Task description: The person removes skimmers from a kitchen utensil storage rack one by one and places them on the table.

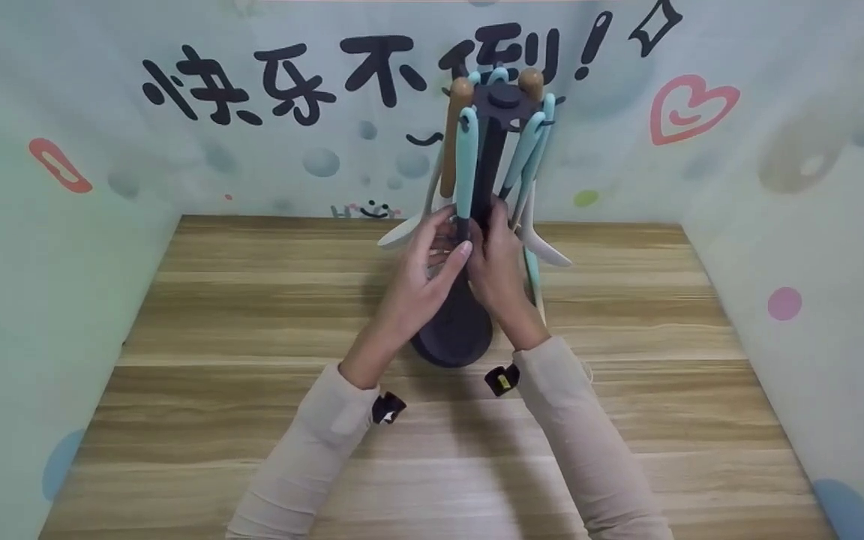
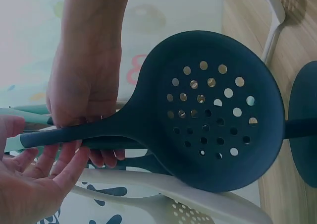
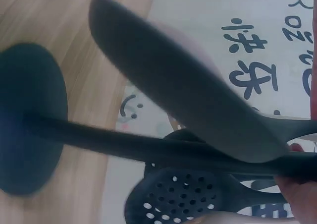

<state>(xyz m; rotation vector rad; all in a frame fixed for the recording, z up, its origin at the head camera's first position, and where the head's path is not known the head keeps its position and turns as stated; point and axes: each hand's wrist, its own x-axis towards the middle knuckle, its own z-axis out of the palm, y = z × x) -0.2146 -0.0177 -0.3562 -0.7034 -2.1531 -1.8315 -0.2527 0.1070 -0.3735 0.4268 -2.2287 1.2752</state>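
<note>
A dark utensil stand [image 1: 488, 161] carries several hanging kitchen utensils. My right hand [image 1: 498, 262] grips its pole [image 3: 114, 139] below the top holder. On the near side hangs a skimmer [image 2: 213, 149] with a round, dark, holed head and a light blue handle [image 1: 466, 161]. My left hand [image 1: 424, 274] holds the skimmer near where its handle turns dark, thumb on one side and fingers on the other. The stand's round base [image 2: 303, 154] shows beyond the skimmer head. Close to the right wrist camera is a blurred dark utensil head [image 3: 173, 80], its kind unclear.
Other hanging utensils surround my hands: a white one [image 1: 548, 249] at right, another white one [image 1: 400, 232] at left, and wooden handles [image 1: 451, 165]. A wood-grain tabletop [image 1: 267, 315] lies below. Printed cloth walls [image 1: 252, 165] stand behind and at both sides.
</note>
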